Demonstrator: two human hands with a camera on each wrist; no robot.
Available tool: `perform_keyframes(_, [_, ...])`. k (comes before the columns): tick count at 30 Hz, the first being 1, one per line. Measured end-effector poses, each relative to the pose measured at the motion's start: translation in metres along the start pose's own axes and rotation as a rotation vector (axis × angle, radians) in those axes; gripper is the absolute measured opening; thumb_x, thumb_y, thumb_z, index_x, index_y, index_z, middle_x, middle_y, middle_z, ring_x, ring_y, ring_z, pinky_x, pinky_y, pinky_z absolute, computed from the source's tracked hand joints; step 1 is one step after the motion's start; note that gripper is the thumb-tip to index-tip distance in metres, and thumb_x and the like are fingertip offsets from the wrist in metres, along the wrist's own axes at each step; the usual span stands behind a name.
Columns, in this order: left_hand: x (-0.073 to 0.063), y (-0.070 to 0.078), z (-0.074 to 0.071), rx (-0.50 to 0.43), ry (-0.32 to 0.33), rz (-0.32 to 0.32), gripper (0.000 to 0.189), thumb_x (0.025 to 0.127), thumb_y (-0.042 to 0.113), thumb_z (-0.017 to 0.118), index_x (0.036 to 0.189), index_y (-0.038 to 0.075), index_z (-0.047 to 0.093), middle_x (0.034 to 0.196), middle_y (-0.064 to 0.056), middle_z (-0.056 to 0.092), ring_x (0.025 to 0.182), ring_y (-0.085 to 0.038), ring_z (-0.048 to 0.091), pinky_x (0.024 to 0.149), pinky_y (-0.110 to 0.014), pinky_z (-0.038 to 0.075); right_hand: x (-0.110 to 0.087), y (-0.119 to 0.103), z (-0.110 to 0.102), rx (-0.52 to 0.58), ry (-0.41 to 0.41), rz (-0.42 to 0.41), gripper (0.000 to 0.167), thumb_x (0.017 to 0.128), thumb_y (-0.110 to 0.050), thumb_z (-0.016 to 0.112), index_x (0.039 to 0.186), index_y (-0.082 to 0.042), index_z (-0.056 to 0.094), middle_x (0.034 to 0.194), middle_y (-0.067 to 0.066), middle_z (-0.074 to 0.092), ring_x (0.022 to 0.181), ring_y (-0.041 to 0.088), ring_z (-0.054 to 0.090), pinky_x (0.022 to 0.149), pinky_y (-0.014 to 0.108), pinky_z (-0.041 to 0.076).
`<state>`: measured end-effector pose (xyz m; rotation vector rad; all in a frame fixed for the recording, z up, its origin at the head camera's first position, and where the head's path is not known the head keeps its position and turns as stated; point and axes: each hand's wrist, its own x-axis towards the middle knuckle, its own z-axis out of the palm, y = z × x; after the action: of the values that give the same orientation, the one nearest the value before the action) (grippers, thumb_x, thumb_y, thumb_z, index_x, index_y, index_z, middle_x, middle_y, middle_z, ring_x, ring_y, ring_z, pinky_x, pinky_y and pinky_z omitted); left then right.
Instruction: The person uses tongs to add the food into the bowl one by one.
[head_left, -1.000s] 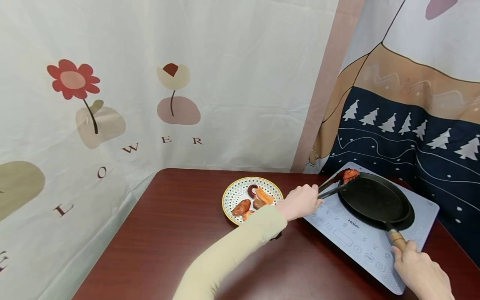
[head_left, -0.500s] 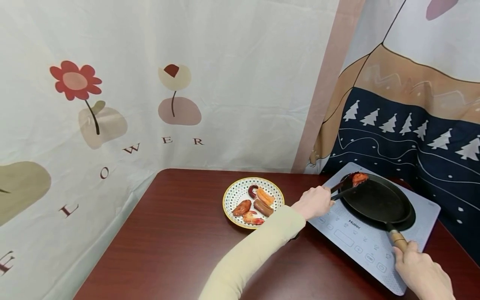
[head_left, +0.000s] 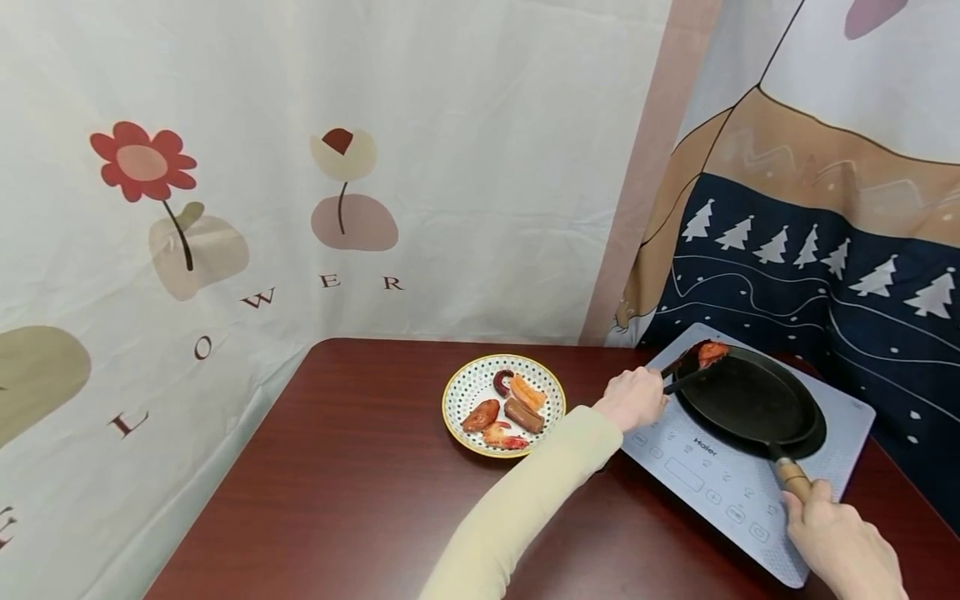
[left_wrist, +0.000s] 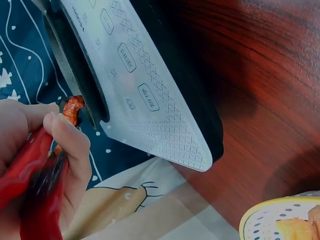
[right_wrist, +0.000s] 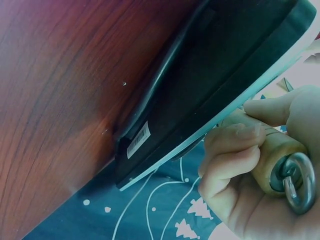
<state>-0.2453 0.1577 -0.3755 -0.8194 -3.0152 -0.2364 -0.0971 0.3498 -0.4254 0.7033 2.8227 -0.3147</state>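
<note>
My left hand (head_left: 633,398) holds a pair of tongs (head_left: 677,383), whose red handles (left_wrist: 49,200) show in the left wrist view. Between the tong tips is a reddish-brown piece of food (head_left: 712,354), over the far left rim of a black frying pan (head_left: 757,400). At the lower right my right hand (head_left: 846,537) grips the pan's wooden handle (head_left: 792,478). A metal ring (right_wrist: 300,185) on the handle's end shows in the right wrist view. The pan sits on a white Haier induction cooktop (head_left: 686,475).
A dotted plate with a yellow rim (head_left: 450,423) stands left of the cooktop. On it lie a sausage (head_left: 523,414), a chicken wing (head_left: 481,415), an orange piece (head_left: 527,392) and other food. A printed curtain (head_left: 480,167) hangs behind the brown table (head_left: 360,467).
My left hand has moved right with the tongs, taking the food piece over the pan's edge. The arm covers less of the plate. My right hand stays on the pan handle.
</note>
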Motion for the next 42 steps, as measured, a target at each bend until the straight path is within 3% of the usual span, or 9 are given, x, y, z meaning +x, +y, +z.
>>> perform_keyframes(25, [0.007,0.000,0.009,0.097,0.016,-0.023,0.028,0.092,0.046,0.056,0.094,0.018,0.055,0.083,0.008,0.063,0.064,-0.008,0.060,0.050,-0.023,0.045,0.000,0.003,0.001,0.005,0.009,-0.023,0.039,0.099,-0.023,0.039,0.097,0.015,0.036,0.067,0.018,0.046,0.060,0.028,0.048,0.054,0.038,0.038])
perform_keyframes(42, [-0.001,-0.009,0.011,0.035,0.060,-0.017,0.031,0.094,0.046,0.053,0.093,0.015,0.050,0.076,0.004,0.060,0.062,-0.010,0.060,0.048,-0.023,0.041,-0.001,0.003,0.001,0.008,0.004,-0.025,0.039,0.099,-0.024,0.039,0.098,0.015,0.035,0.068,0.019,0.047,0.060,0.028,0.048,0.054,0.038,0.038])
